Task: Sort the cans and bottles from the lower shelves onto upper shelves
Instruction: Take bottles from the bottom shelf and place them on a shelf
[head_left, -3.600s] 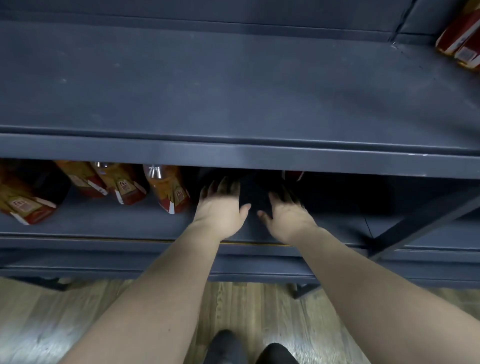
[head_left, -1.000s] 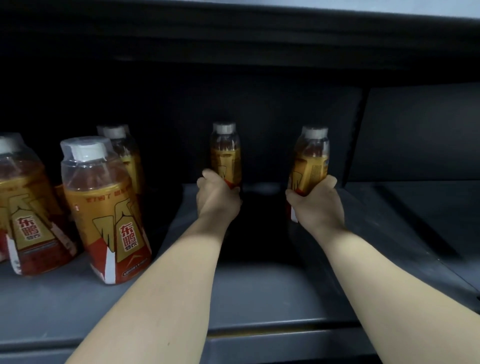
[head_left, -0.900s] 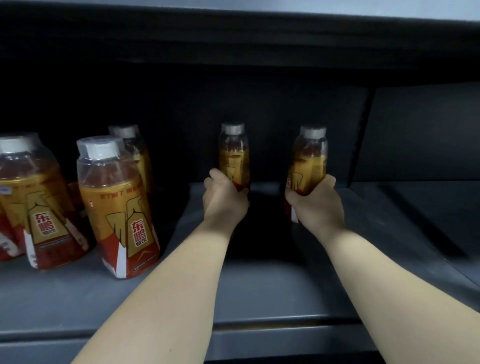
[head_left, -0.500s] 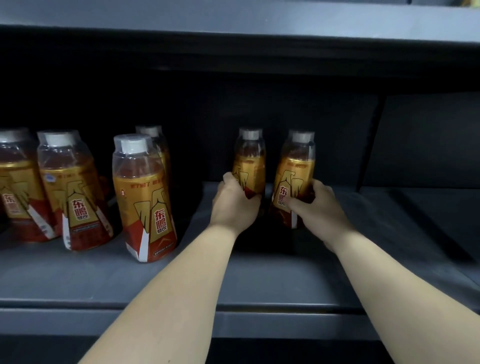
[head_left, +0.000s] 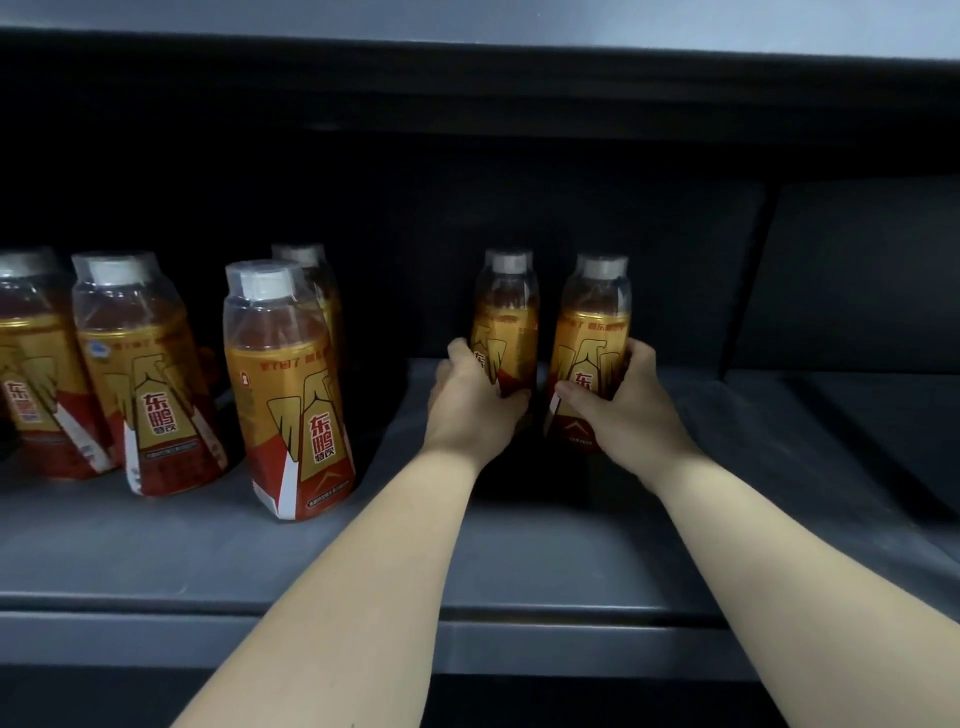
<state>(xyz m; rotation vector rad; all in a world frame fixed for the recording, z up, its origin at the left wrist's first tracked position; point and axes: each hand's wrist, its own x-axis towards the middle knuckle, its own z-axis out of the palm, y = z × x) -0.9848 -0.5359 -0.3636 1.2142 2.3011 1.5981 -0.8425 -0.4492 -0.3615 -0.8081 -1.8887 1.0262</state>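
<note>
Two upright drink bottles with gold and red labels and grey caps stand side by side deep on the dark grey shelf (head_left: 519, 561). My left hand (head_left: 470, 402) grips the lower half of the left bottle (head_left: 506, 322). My right hand (head_left: 621, 405) grips the lower half of the right bottle (head_left: 592, 338). Both bottles' bases are hidden behind my hands and in shadow.
Several more bottles of the same kind stand to the left, the nearest (head_left: 288, 395) close to my left forearm. The underside of the shelf above (head_left: 467, 21) spans the top. A dark upright post (head_left: 748, 280) rises at the back right.
The two bottles in my hands have come closer together and nearer to me. The view has shifted right, so the bottles on the left show more fully.
</note>
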